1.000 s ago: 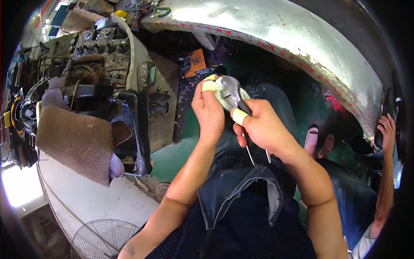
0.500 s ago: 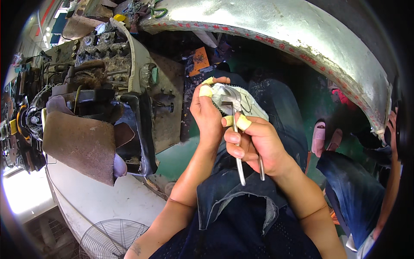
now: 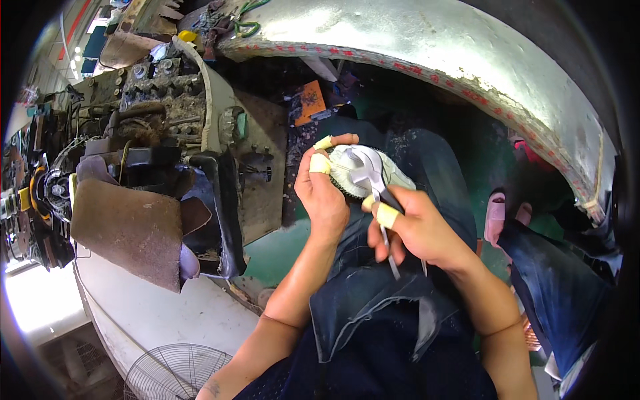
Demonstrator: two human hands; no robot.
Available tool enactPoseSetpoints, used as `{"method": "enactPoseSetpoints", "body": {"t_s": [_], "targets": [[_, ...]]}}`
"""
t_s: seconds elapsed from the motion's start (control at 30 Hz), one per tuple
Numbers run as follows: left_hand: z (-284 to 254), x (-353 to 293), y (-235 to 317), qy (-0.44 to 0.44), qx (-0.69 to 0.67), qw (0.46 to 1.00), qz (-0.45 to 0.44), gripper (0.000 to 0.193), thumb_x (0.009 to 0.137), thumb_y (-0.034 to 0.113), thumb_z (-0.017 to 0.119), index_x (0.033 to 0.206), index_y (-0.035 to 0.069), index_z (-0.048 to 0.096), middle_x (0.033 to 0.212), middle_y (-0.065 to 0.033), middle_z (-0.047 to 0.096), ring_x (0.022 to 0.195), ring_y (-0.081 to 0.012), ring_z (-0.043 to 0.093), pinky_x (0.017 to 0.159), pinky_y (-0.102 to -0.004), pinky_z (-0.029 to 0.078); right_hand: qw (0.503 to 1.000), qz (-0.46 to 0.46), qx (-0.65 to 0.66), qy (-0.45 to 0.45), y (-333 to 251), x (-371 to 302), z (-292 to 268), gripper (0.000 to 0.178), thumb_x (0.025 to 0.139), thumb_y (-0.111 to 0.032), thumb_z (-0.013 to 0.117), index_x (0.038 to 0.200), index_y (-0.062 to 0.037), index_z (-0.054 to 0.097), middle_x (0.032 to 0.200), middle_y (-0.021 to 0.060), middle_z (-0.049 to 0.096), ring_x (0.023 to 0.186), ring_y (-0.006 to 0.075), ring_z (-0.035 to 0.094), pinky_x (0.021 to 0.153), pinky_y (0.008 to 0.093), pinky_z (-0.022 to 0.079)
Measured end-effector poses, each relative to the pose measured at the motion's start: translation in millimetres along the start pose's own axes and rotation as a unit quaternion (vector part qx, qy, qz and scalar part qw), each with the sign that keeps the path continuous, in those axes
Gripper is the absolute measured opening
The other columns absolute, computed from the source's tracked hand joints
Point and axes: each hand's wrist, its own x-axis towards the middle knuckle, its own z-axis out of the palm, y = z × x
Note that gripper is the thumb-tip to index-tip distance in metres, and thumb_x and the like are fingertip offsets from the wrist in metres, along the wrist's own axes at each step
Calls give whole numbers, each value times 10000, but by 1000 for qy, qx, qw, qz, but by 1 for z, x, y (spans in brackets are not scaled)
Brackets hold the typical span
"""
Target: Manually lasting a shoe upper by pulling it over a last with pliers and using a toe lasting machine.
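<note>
My left hand (image 3: 323, 190) is closed on the near left edge of a white shoe upper (image 3: 400, 175) with a dark toothed rim, which rests over my lap. Yellow tape wraps its thumb and a finger. In my right hand (image 3: 417, 230), also taped yellow, is a pair of metal lasting pincers (image 3: 371, 175). The jaws lie over the white shoe upper, and the handles point down toward me. Whether the jaws grip any material cannot be made out. My fingers partly cover the pincers' handles.
A grimy machine (image 3: 160, 100) with a brown flap (image 3: 127, 230) stands at the left. Below it sits a wire fan guard (image 3: 177, 373). A curved metal-topped bench (image 3: 400, 33) arcs across the back and right. Another person's jeans-clad leg (image 3: 560, 293) and pink slipper (image 3: 495, 217) are at the right.
The pincers have turned in my right hand, and the hand has shifted slightly right with its grip altered. The white shoe upper is tilted to show more of its surface.
</note>
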Motion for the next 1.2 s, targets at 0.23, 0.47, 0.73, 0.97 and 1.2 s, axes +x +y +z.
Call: {"method": "enactPoseSetpoints", "body": {"t_s": [0.23, 0.47, 0.73, 0.97, 1.2], "targets": [[-1, 2, 4, 8, -22, 1000, -6, 346, 1078, 165, 376, 1174, -80, 600, 1145, -201, 708, 975, -209, 686, 880, -326, 553, 935, 10, 308, -178, 29, 13, -11, 378, 1096, -288, 462, 1240, 53, 542, 990, 284, 696, 843, 378, 749, 605, 413, 661], [-1, -1, 3, 5, -8, 1000, 4, 333, 1079, 163, 383, 1175, -68, 603, 1149, -190, 711, 993, -207, 682, 899, -326, 545, 936, 12, 343, -84, 23, 6, 10, 257, 1079, -222, 486, 1140, 10, 578, 718, 88, 564, 526, 177, 570, 407, 243, 338], [10, -7, 9, 41, 65, 997, -6, 377, 1078, 215, 348, 1224, -42, 581, 1172, -182, 703, 1021, -231, 684, 910, -338, 553, 987, -6, 154, 47, -9, 10, 22, 255, 1060, -233, 521, 1012, 11, 577, 709, 88, 624, 503, 161, 612, 408, 249, 334], [6, -11, 11, 15, 18, 999, -26, 318, 1089, 164, 373, 1247, -42, 557, 1205, -159, 693, 1019, -192, 678, 904, -329, 555, 968, -51, 231, 81, 11, 9, 46, 253, 1054, -228, 537, 1064, 23, 567, 717, 105, 638, 498, 166, 620, 386, 249, 318], [-17, 14, -2, -40, -50, 998, 0, 376, 1077, 255, 417, 1188, -69, 571, 1154, -251, 688, 1092, -342, 684, 957, -445, 564, 984, -32, -171, 42, -1, -2, 1, 273, 1022, -191, 560, 1203, 9, 520, 844, 168, 676, 705, 270, 714, 581, 373, 572]]}}
